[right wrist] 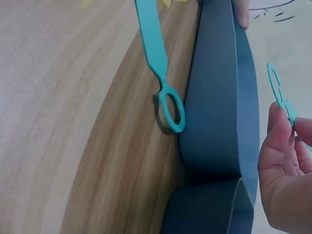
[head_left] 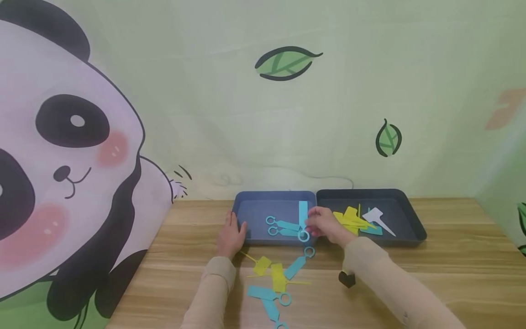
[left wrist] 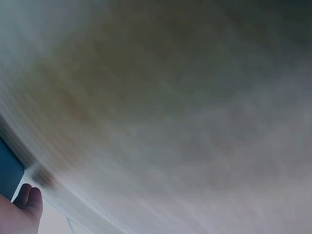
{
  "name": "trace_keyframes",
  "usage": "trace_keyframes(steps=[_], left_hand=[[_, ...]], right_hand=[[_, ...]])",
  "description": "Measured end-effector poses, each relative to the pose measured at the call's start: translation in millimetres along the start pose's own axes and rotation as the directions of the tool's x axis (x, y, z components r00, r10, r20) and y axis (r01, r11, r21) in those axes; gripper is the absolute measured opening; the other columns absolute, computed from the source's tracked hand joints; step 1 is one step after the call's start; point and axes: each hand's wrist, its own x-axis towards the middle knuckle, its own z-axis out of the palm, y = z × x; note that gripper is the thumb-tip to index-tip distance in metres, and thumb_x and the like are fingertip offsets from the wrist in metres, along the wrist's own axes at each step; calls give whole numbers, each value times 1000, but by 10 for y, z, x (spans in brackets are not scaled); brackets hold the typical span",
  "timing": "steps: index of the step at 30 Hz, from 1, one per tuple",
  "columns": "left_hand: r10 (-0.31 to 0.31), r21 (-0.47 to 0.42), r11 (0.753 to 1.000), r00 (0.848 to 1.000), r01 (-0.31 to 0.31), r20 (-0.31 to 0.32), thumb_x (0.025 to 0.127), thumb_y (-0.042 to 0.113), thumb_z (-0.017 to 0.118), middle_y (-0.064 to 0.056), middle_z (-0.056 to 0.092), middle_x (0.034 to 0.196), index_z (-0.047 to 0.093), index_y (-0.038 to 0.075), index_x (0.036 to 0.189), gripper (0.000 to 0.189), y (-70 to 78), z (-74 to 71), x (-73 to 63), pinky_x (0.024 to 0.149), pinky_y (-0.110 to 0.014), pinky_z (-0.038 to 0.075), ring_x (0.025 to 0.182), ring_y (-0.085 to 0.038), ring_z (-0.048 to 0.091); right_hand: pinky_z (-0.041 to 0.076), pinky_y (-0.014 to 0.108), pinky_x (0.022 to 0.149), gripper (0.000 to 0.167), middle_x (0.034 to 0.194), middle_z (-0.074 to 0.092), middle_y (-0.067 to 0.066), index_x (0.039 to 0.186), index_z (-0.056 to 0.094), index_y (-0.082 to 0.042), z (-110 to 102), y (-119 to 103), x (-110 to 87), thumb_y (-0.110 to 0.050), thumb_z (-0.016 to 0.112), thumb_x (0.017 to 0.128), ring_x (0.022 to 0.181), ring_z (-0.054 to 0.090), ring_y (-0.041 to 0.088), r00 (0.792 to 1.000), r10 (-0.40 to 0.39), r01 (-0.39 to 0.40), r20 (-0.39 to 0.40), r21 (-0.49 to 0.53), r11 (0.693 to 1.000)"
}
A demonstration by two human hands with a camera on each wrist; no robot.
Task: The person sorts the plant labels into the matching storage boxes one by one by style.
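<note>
A turquoise plant tag with an open ring at one end [head_left: 303,212] is pinched between thumb and fingers of my right hand [head_left: 326,225], above the blue tray [head_left: 255,208]. Two similar turquoise ring tags [head_left: 287,225] lie in that tray. My left hand [head_left: 231,236] touches the tray's left side with its fingers extended; in the left wrist view only part of the hand [left wrist: 22,214] shows at the lower left corner. Another turquoise ring tag [head_left: 297,266] lies on the table before the tray, and it appears large in the right wrist view.
A dark tray [head_left: 394,195] adjoins on the right, holding yellow tags [head_left: 351,219], a white T-shaped tag [head_left: 373,214] and a turquoise piece. Yellow tags [head_left: 278,278] and turquoise ring tags [head_left: 263,292] lie on the wooden table [head_left: 176,278]. A wall stands behind.
</note>
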Motion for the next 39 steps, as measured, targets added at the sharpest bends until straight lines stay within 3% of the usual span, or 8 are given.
trace_keyframes(steps=[10,25,34,39], left_hand=[[2,1,1000,1000,-2,-8,92,43,32,-10,13,149,20,2,140,64,6,-2,-15,95,-47,36,121,-37,40],[7,-1,1000,1000,-7,-29,91,42,34,-10,16,148,23,2,139,64,0,4,-11,96,-46,36,120,-38,40],[28,-5,1000,999,-28,-34,92,42,34,-11,15,148,22,0,139,64,-4,3,-3,99,-45,34,124,-36,37],[30,-5,1000,999,-30,-36,92,42,34,-11,16,148,22,0,139,64,-17,15,-7,98,-45,34,123,-36,38]], right_hand=[[50,23,52,29,73,57,6,109,43,1,72,-32,130,1,53,81,58,59,11,996,8,-3,-90,60,998],[50,25,47,39,69,57,13,113,43,4,194,58,377,9,51,75,52,58,13,989,-23,13,-147,-67,998],[46,20,45,41,61,55,7,111,48,2,264,46,360,10,51,71,45,53,8,982,-38,2,-186,-188,982],[47,22,49,42,68,58,10,113,49,3,266,57,321,8,51,71,50,54,12,981,-66,23,-182,-228,973]])
